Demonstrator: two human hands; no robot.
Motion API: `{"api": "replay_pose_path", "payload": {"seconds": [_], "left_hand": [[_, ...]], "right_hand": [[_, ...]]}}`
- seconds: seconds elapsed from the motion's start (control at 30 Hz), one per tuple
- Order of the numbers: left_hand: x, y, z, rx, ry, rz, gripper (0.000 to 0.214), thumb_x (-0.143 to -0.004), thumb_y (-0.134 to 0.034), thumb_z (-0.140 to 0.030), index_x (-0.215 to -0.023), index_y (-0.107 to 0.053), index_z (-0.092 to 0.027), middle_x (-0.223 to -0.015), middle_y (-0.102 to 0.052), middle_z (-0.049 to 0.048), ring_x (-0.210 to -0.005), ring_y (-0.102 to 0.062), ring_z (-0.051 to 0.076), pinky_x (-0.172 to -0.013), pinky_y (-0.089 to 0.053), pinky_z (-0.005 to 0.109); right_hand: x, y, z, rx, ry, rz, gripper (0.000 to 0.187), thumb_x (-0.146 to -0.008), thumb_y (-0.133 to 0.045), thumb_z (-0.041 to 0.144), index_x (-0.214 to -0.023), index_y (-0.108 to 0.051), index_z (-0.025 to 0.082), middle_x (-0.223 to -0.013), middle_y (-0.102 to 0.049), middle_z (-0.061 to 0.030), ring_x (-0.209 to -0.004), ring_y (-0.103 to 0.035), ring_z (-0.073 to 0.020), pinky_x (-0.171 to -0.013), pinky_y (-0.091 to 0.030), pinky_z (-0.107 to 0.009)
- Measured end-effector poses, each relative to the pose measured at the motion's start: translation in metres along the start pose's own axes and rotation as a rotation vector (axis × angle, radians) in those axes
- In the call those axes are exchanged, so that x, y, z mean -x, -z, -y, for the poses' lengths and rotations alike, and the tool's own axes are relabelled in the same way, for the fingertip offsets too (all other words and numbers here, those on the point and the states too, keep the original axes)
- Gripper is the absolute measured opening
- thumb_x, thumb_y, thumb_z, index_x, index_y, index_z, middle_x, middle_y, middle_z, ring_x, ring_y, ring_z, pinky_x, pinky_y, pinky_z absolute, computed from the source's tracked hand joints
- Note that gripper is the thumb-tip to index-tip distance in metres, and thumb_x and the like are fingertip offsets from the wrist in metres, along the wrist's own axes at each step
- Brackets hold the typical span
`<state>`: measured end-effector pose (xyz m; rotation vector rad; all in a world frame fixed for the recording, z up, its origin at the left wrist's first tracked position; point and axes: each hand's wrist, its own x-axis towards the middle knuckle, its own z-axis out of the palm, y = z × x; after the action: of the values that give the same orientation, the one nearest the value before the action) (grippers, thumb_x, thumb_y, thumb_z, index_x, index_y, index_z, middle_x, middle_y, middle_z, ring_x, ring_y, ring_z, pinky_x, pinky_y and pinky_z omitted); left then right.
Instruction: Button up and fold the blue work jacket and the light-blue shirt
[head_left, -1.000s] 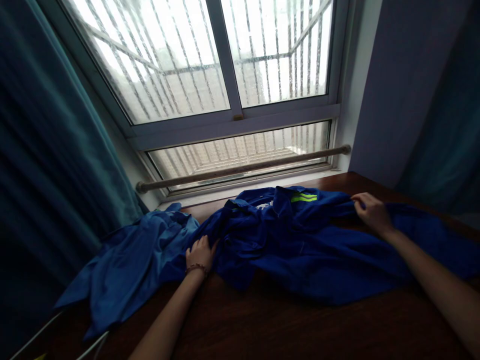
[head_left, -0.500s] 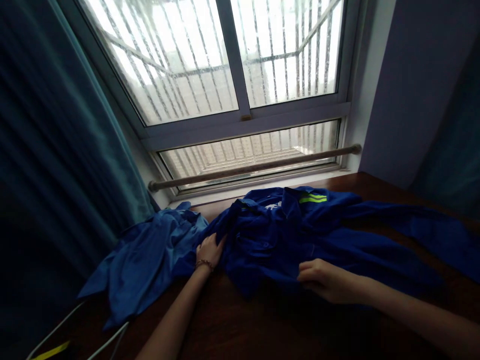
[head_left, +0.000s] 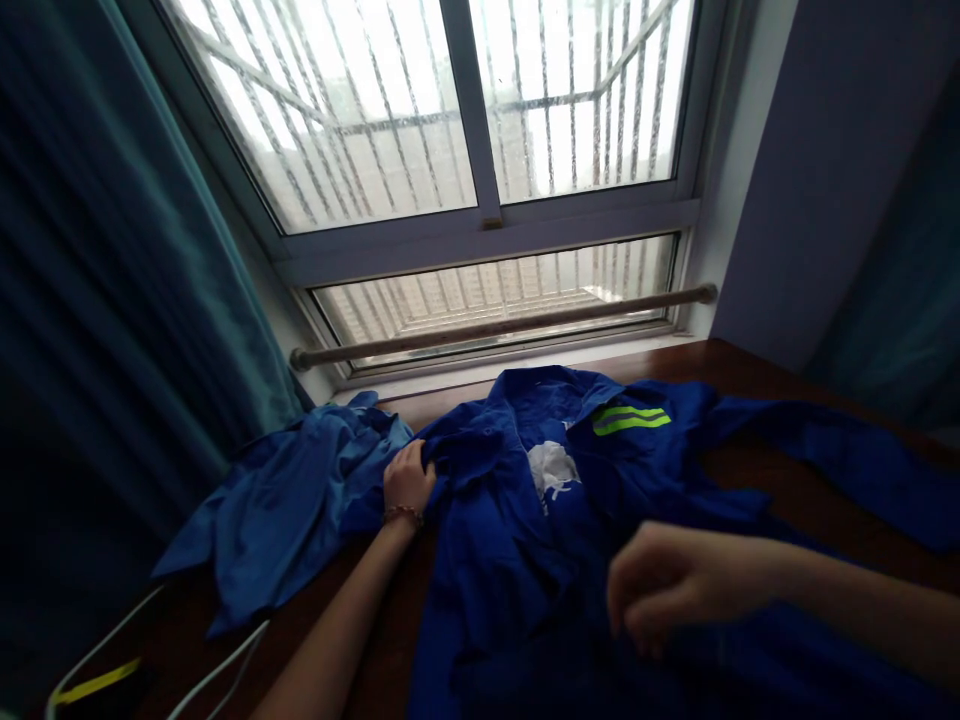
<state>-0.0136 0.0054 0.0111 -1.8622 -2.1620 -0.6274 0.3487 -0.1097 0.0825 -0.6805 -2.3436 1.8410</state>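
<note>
A dark blue work jacket (head_left: 487, 560) lies spread on the brown wooden surface, its collar toward the window. A yellow-green reflective stripe (head_left: 631, 420) crosses its chest on the right, and a crumpled white patch (head_left: 553, 470) shows in the front opening. My left hand (head_left: 409, 475), with a beaded bracelet at the wrist, is closed on the jacket's left sleeve near the shoulder; its fingertips are partly hidden. Above the lower front hovers my right hand (head_left: 660, 580), slightly blurred, its fingers loosely curled and apart from the thumb, with no cloth visible between them.
A lighter blue garment (head_left: 292, 500) lies left of the jacket. White cables (head_left: 217, 675) and a yellow strip (head_left: 97, 683) are at lower left. Behind stand a barred window and a horizontal rail (head_left: 510, 327), with a curtain (head_left: 150, 250) on the left.
The jacket's lower front has dropped toward me and lies longer, exposing the white patch and more of the stripe. My right hand has let go of the cloth and moved slightly nearer.
</note>
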Motion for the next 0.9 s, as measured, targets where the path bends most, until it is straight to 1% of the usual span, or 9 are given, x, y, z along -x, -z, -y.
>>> {"api": "replay_pose_path", "payload": {"seconds": [0.07,0.17,0.27,0.4,0.6,0.7,0.8,0.83,0.9], "left_hand": [[0.011,0.021,-0.027,0.038,-0.097,-0.124,0.04,-0.079,-0.034,-0.017,-0.117,-0.045,-0.012,-0.126,-0.045,0.0092,-0.12,-0.035,0.022,-0.102,-0.026,0.038],[0.039,0.042,-0.074,0.172,-0.326,-0.04,0.039,-0.082,-0.029,-0.017,-0.116,-0.046,-0.014,-0.126,-0.046,0.0067,-0.12,-0.036,0.02,-0.103,-0.027,0.039],[0.072,0.037,-0.109,0.255,-0.623,0.18,0.039,-0.083,-0.032,-0.023,-0.119,-0.045,-0.017,-0.125,-0.047,0.0072,-0.119,-0.038,0.019,-0.102,-0.031,0.038],[0.093,0.011,-0.12,0.276,-0.805,0.367,0.046,-0.082,-0.039,-0.033,-0.125,-0.038,-0.017,-0.133,-0.037,0.0101,-0.122,-0.033,0.021,-0.101,-0.031,0.041],[0.089,0.006,-0.114,0.288,-0.808,0.417,0.047,-0.084,-0.034,-0.04,-0.125,-0.038,-0.018,-0.134,-0.035,0.0084,-0.125,-0.027,0.022,-0.103,-0.025,0.043],[0.092,0.006,-0.116,0.22,-0.681,0.337,0.049,-0.081,-0.038,-0.043,-0.125,-0.039,-0.021,-0.139,-0.026,0.0088,-0.129,-0.014,0.029,-0.102,-0.016,0.053],[0.096,0.002,-0.118,0.131,-0.45,0.307,0.065,-0.077,-0.04,-0.051,-0.131,-0.03,-0.016,-0.142,-0.014,0.0149,-0.129,-0.004,0.036,-0.097,-0.015,0.06],[0.096,0.0,-0.118,0.107,-0.406,0.35,0.071,-0.075,-0.039,-0.055,-0.133,-0.026,-0.015,-0.142,-0.012,0.0165,-0.129,-0.004,0.037,-0.094,-0.018,0.061],[0.098,0.001,-0.117,0.069,-0.387,0.474,0.076,-0.074,-0.036,-0.059,-0.134,-0.022,-0.016,-0.142,-0.01,0.0174,-0.128,-0.005,0.038,-0.09,-0.023,0.063]], "right_hand": [[-0.005,0.03,0.005,0.126,0.002,-0.405,0.032,-0.08,-0.046,0.042,-0.082,-0.059,0.013,-0.064,-0.057,-0.0005,-0.059,-0.053,-0.0117,-0.053,-0.041,-0.021],[-0.027,0.064,-0.018,0.384,0.001,-0.993,0.029,-0.082,-0.042,0.04,-0.075,-0.057,0.015,-0.071,-0.058,-0.0035,-0.067,-0.054,-0.0151,-0.063,-0.041,-0.026],[-0.049,0.077,-0.05,0.447,-0.152,-1.18,0.032,-0.079,-0.043,0.045,-0.085,-0.053,0.014,-0.081,-0.059,-0.0069,-0.074,-0.054,-0.018,-0.068,-0.041,-0.029],[-0.049,0.06,-0.055,0.512,-0.255,-0.857,0.046,-0.07,-0.056,0.044,-0.103,-0.049,0.012,-0.091,-0.06,-0.0107,-0.081,-0.056,-0.0212,-0.067,-0.041,-0.029],[0.009,-0.001,0.011,0.746,-0.333,-0.425,0.032,-0.072,-0.045,0.021,-0.103,-0.054,0.016,-0.083,-0.062,-0.0106,-0.068,-0.059,-0.0192,-0.052,-0.039,-0.025],[0.031,-0.025,0.04,0.808,-0.386,-0.058,0.02,-0.067,-0.054,0.024,-0.086,-0.061,0.023,-0.067,-0.062,-0.005,-0.052,-0.055,-0.0162,-0.037,-0.031,-0.023],[0.031,-0.027,0.042,0.627,-0.335,0.325,0.006,-0.06,-0.065,0.024,-0.059,-0.059,0.024,-0.046,-0.051,0.0035,-0.038,-0.043,-0.0105,-0.034,-0.027,-0.02],[0.027,-0.022,0.036,0.542,-0.314,0.359,0.009,-0.062,-0.064,0.027,-0.057,-0.058,0.023,-0.047,-0.051,0.0042,-0.038,-0.043,-0.0096,-0.036,-0.03,-0.019],[0.015,-0.004,0.015,0.458,-0.292,0.199,0.017,-0.073,-0.054,0.035,-0.066,-0.061,0.021,-0.058,-0.057,0.0025,-0.047,-0.049,-0.0102,-0.043,-0.036,-0.019]]}}
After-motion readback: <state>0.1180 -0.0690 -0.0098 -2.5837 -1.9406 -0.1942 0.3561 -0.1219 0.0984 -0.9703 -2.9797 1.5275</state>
